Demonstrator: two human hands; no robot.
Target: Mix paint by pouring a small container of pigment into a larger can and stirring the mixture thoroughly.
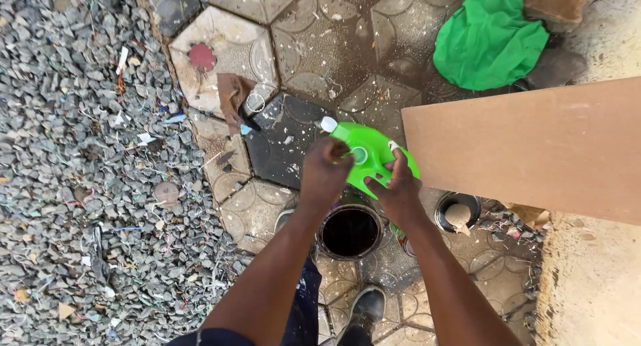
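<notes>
— What did the hands have hold of?

— A bright green plastic jug [371, 156] with a white cap at its spout. The left hand [325, 174] was closed over its near side, fingers curled at the neck; the right hand [399, 189] gripped its body from the right, with the thumb pressed on the green plastic.

— And where was the jug?

— Held up in the air, tilted, directly above an open paint can [350, 232] with a dark inside, which stood on the hexagonal paving tiles [230, 49].

— Anything else close by?

— A second, smaller can [458, 212] stood just to the right of the first, under the edge of a brown board [534, 145]. A green cloth [489, 42] lay farther off, beyond the board. To the left, the tiles gave way to loose grey gravel [73, 179]. A black boot [366, 310] showed below the paint can.
</notes>
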